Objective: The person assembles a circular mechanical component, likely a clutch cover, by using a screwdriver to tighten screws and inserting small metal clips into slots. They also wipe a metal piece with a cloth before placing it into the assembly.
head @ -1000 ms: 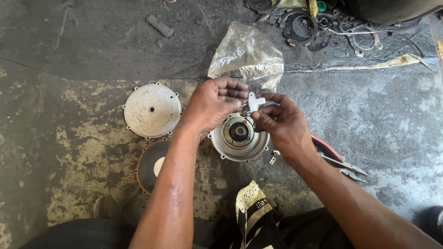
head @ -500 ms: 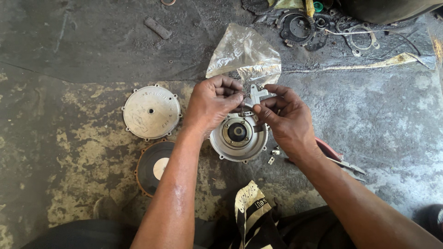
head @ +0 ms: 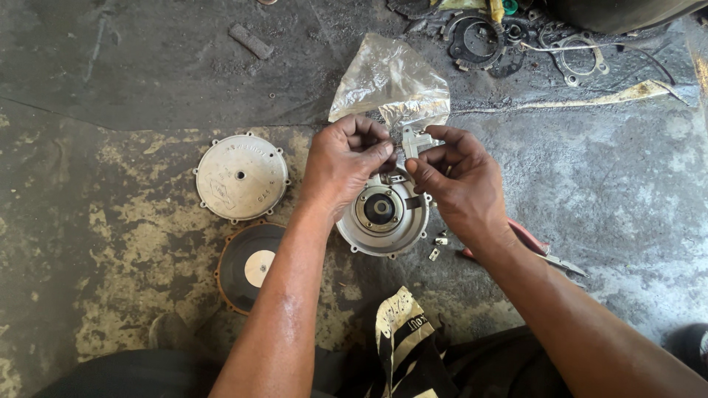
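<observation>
Left hand [head: 345, 163] and right hand [head: 459, 184] both pinch small silver metal bracket [head: 414, 141], held above round grey cast-metal housing [head: 383, 214] on floor, fingertips steadying it close for fine handling.

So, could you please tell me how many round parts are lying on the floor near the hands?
3: a pale metal cover at left, a dark diaphragm disc below it, and the housing under both hands; others may be hidden.
</observation>
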